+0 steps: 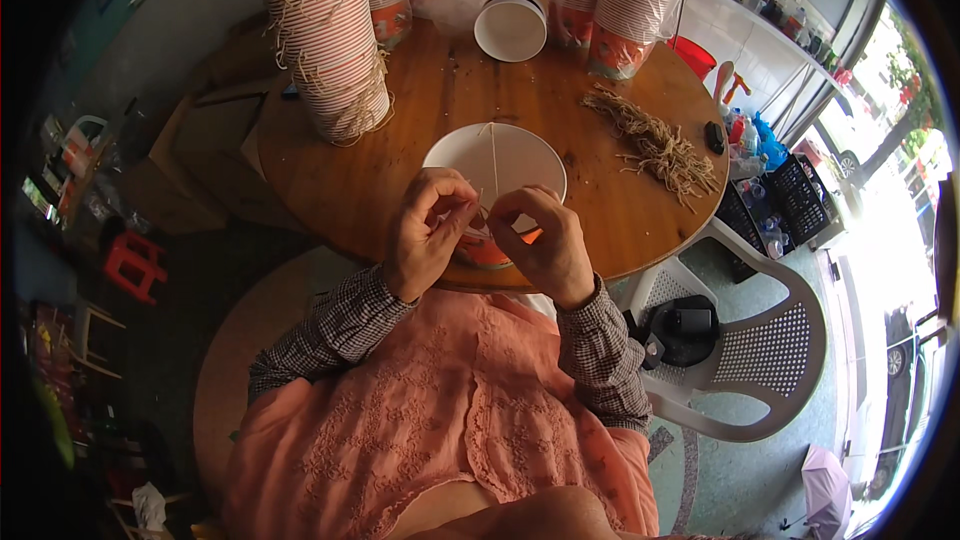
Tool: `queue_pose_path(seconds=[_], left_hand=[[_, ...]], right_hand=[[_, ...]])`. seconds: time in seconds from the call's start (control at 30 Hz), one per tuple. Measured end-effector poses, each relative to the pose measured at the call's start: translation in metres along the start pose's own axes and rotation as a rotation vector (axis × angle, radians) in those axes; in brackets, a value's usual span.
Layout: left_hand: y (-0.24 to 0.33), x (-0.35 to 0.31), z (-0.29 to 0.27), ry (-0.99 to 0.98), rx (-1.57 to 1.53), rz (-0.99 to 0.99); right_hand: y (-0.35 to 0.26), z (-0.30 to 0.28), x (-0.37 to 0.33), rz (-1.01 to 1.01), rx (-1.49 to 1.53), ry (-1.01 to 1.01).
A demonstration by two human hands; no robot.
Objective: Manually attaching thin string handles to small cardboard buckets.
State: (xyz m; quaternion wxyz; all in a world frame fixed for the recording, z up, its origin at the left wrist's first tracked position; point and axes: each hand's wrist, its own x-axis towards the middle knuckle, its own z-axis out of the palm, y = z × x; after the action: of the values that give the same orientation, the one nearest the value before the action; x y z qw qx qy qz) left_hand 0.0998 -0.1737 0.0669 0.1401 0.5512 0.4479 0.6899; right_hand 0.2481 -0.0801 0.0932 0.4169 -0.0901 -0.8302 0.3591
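Pinching a thin pale string point(492, 165) at the near rim of a white paper bowl point(495, 155), both hands meet over the round wooden worktop point(400, 140). From left: the left hand point(425, 235) has fingers clenched on the string's end; the right hand point(545, 240) grips it likewise beside the bowl's orange wall. Judging by this, keeping the string taut and the bowl steady would serve best. Stretched straight across the open bowl, the string looks fine. Farther right lies a loose bundle of strings point(655, 145).
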Motion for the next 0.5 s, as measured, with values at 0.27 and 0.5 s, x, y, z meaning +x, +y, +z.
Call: queue_pose_path(seconds=[0.27, 0.5], left_hand=[[0.009, 0.003, -0.006, -0.089, 0.310, 0.090], [0.021, 0.004, -0.003, -0.181, 0.271, -0.001]], right_hand=[[-0.003, -0.003, 0.001, -0.037, -0.020, 0.030], [-0.005, -0.006, 0.001, -0.018, -0.001, 0.035]])
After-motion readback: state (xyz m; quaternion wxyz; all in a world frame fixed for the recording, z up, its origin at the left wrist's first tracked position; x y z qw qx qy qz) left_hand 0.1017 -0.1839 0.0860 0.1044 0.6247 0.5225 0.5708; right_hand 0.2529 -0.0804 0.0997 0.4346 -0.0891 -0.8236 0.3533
